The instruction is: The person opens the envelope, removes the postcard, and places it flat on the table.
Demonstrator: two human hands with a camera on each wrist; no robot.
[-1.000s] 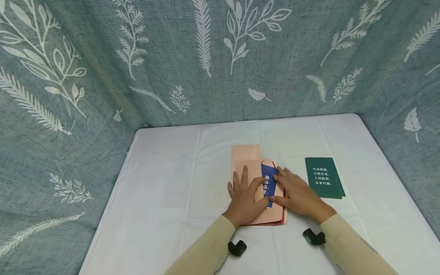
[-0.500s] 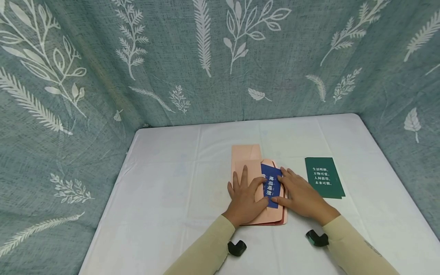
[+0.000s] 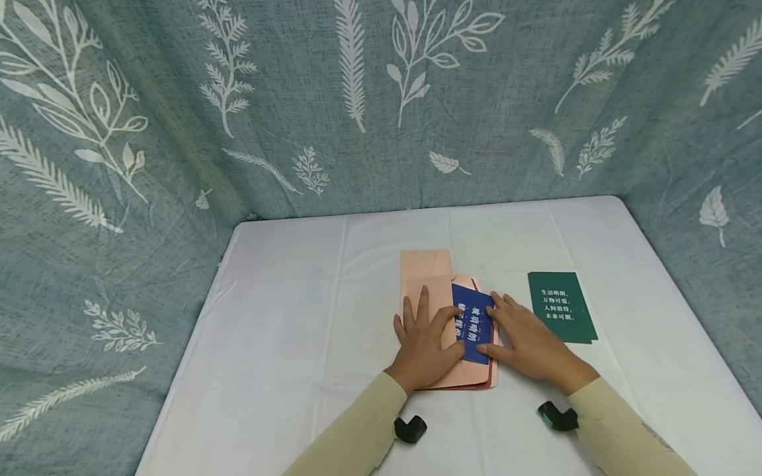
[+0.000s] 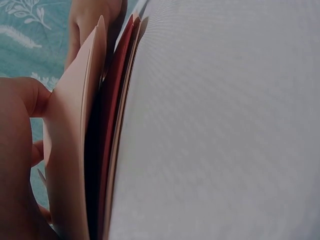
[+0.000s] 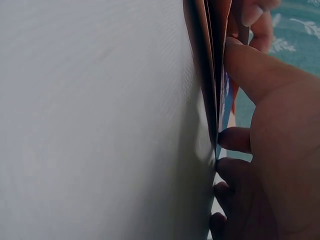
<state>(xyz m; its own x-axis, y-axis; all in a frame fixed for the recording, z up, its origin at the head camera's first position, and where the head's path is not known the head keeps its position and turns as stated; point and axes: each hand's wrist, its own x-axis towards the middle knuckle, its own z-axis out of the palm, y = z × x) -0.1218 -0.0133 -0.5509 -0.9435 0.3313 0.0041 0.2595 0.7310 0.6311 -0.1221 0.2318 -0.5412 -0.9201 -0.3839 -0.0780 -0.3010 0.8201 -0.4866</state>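
- On the peach envelope (image 3: 439, 292) our left hand (image 3: 425, 347) rests, fingers spread.
- Across its opening, our right hand (image 3: 524, 340) touches the blue card (image 3: 473, 322), fingers apart.
- We judge it partway: one end exposed, the other (apparently inside) remaining.

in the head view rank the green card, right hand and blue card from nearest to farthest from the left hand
From the left hand:
1. Blue card: right at its fingertips, on its right side.
2. Right hand: just to the right.
3. Green card: farther right, past the blue card.
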